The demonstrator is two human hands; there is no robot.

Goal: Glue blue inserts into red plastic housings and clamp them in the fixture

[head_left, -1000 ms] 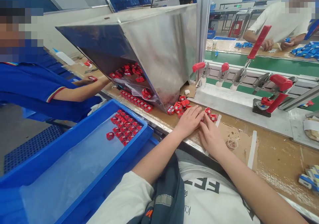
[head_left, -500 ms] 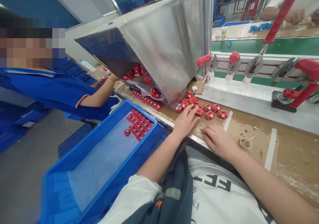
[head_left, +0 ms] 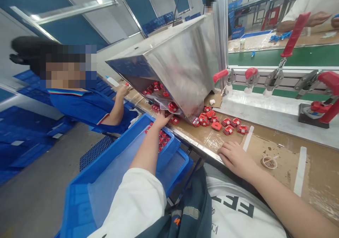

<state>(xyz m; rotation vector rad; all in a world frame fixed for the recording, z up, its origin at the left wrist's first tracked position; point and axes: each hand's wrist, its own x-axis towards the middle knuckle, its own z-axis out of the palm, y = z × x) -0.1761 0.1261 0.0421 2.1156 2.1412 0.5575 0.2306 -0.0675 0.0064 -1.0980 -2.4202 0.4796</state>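
My left hand (head_left: 160, 120) reaches over the row of small red plastic parts (head_left: 155, 108) along the table edge, below the metal hopper. Its fingers are spread and touch or hover just over the row; I cannot tell which. Part of the row is hidden under the hand. My right hand (head_left: 234, 155) rests on the table's front edge, fingers loosely bent, with nothing in it. Between the hands lies a loose pile of red parts (head_left: 203, 119). Beneath my left forearm, more red parts (head_left: 163, 139) stand in rows in a blue crate (head_left: 72, 188) with a translucent sheet.
The metal hopper (head_left: 180, 65) holds more red parts. Toggle clamps with red handles (head_left: 295, 35) stand at the right above a metal plate. A rubber band (head_left: 269, 162) lies on cardboard. A co-worker in a blue shirt (head_left: 79, 105) sits at the left.
My left hand has moved left from the loose pile to the row by the hopper. My right hand stays at the table edge. The view has shifted.
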